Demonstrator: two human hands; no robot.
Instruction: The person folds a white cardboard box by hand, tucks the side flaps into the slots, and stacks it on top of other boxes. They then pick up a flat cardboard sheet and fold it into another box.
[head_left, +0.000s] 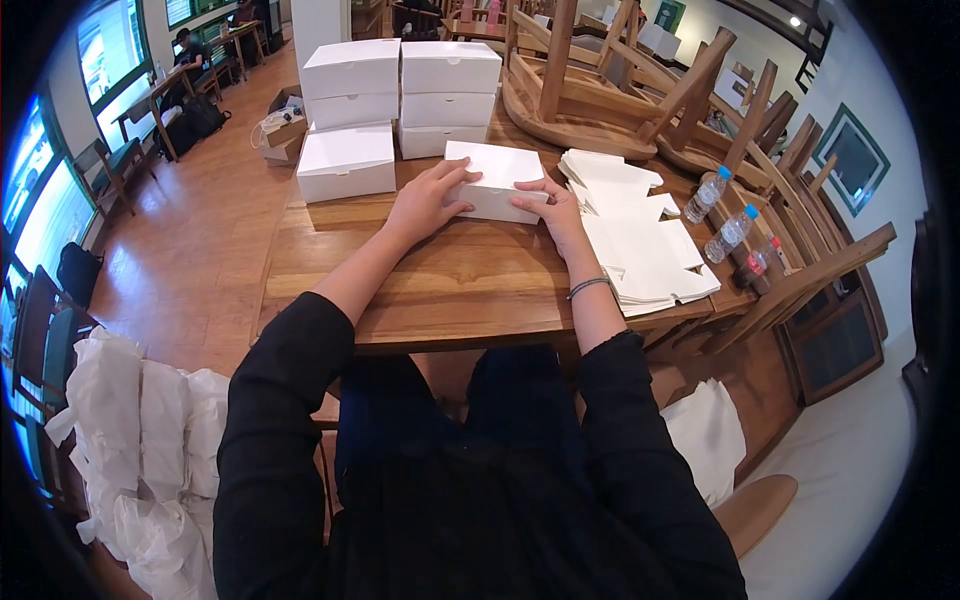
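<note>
A closed white box [492, 166] rests on the wooden table [450, 290] in front of me. My left hand [432, 200] grips its left side, fingers on the lid and thumb at the front. My right hand [548, 204] holds the right front corner the same way, with the thumb against the front face. Just behind and to the left stand two stacks of white boxes [450, 68], with one more white box [346, 160] in front of the left stack. Flat unfolded white cardboard sheets [640, 235] lie piled to the right of my right hand.
Bottles with blue caps [727, 234] and a red-capped bottle [757, 262] stand at the right. Upturned wooden stools [590, 100] sit behind. White bags [150, 430] are at lower left, a cardboard carton [283, 130] on the floor. A person [190, 50] sits far left.
</note>
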